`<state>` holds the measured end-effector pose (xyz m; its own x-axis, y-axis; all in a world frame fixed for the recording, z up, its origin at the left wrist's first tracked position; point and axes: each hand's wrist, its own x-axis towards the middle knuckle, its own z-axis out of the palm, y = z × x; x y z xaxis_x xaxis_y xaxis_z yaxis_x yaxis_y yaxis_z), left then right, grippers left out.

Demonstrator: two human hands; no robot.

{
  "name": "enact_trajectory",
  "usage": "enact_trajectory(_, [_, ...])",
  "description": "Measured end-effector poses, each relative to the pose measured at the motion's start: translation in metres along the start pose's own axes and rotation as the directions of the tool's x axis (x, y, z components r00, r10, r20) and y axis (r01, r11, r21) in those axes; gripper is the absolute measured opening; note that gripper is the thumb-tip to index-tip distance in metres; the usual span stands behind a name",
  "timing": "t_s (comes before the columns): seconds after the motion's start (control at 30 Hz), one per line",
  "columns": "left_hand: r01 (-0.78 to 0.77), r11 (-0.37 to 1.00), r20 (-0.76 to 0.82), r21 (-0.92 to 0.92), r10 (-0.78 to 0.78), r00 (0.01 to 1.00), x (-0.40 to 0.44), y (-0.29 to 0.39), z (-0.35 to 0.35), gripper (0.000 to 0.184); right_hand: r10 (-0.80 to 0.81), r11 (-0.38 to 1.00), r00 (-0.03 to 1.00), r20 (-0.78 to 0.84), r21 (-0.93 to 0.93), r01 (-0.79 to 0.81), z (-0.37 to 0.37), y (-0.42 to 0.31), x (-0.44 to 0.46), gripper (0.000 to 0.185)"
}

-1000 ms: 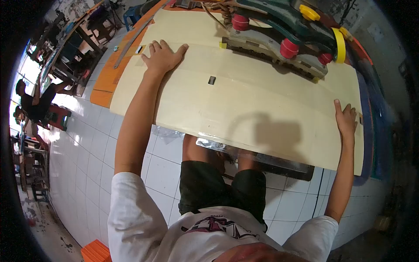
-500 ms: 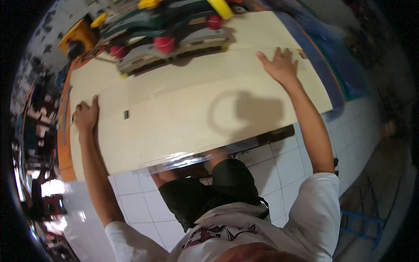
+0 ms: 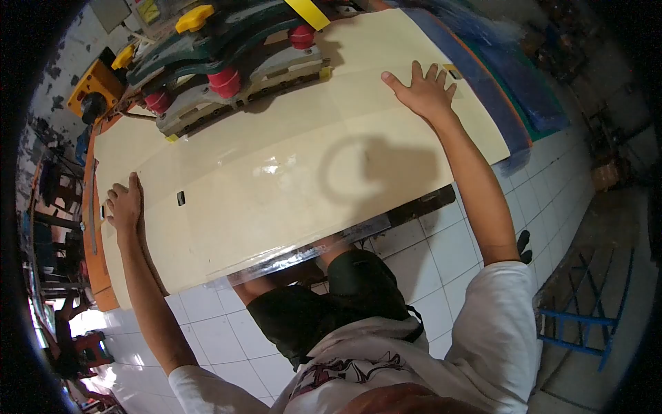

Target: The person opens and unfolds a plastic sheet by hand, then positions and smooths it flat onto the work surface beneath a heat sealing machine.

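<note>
A broad cream-coloured sheet (image 3: 241, 214) covers most of the work surface, with a small dark rectangular mark or slot (image 3: 181, 199) on its left half. My left hand (image 3: 125, 203) lies on the sheet near its left edge, fingers stretched out. Spread flat on the right part of the sheet is my right hand (image 3: 426, 93), close to another small dark mark (image 3: 453, 72). Neither hand holds anything. Beyond the hands, a machine head (image 3: 227, 76) with red knobs, a dark green frame and a metal bar stands over the sheet's far side.
A yellow control box (image 3: 93, 95) with a black knob sits left of the machine. Orange board (image 3: 103, 279) shows at the left edge, blue plastic sheeting (image 3: 483, 83) at the right. Clear plastic (image 3: 289, 257) hangs at the near edge. A blue metal rack (image 3: 579, 321) stands at lower right.
The view has shifted, so the machine and sheet appear further left. Both hands stay on the sheet; my right fingers look more spread than before.
</note>
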<state>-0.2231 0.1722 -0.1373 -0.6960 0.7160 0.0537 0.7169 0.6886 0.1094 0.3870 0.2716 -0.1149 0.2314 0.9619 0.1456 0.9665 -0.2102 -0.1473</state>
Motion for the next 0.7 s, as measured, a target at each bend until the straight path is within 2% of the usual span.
enact_trajectory(0.2, [0.001,1.000,-0.024,0.006,-0.001,1.000,-0.001,0.002,0.007,0.094,-0.005,1.000,1.000,0.001,-0.009,0.005,0.005,0.005,0.002,0.109])
enact_trajectory(0.27, [-0.016,1.000,-0.118,-0.011,0.015,0.993,0.012,-0.008,0.020,0.093,0.003,0.997,1.000,-0.017,-0.078,-0.004,0.010,0.006,0.006,0.111])
enact_trajectory(0.3, [-0.043,0.999,-0.010,-0.031,0.043,0.999,0.018,-0.012,0.012,0.093,0.012,0.997,1.000,-0.014,-0.079,-0.013,0.016,0.007,0.011,0.111])
enact_trajectory(0.33, [-0.009,0.996,-0.058,-0.084,0.004,0.998,0.006,-0.003,0.009,0.092,0.034,0.998,0.999,0.030,-0.045,-0.032,0.013,0.008,0.011,0.110])
enact_trajectory(0.37, [-0.007,1.000,-0.132,-0.031,0.003,0.991,0.022,-0.012,0.029,0.093,0.020,0.999,1.000,0.013,-0.045,-0.019,0.023,0.017,0.021,0.108])
enact_trajectory(0.4, [0.014,0.998,-0.162,-0.056,-0.023,0.987,0.016,-0.004,0.033,0.093,0.051,0.996,0.997,0.059,-0.079,-0.046,0.022,0.017,0.025,0.108])
enact_trajectory(0.47, [0.017,1.000,-0.070,-0.008,-0.018,0.997,-0.014,0.012,0.007,0.094,0.038,0.994,0.997,0.064,-0.105,-0.031,0.024,0.022,0.026,0.107])
enact_trajectory(0.5, [-0.023,0.999,-0.096,-0.036,0.020,0.995,-0.026,0.011,0.004,0.098,0.048,0.992,0.997,0.054,-0.121,-0.042,0.018,0.024,0.017,0.107])
enact_trajectory(0.6, [-0.007,0.999,-0.136,-0.048,0.001,0.991,-0.043,0.013,-0.004,0.102,0.023,0.994,0.999,0.048,-0.108,-0.018,0.011,0.024,0.010,0.107])
enact_trajectory(0.7, [-0.022,0.997,-0.090,-0.069,0.016,0.996,-0.050,0.014,-0.009,0.105,0.060,0.992,0.996,0.066,-0.117,-0.052,0.003,0.023,0.007,0.107])
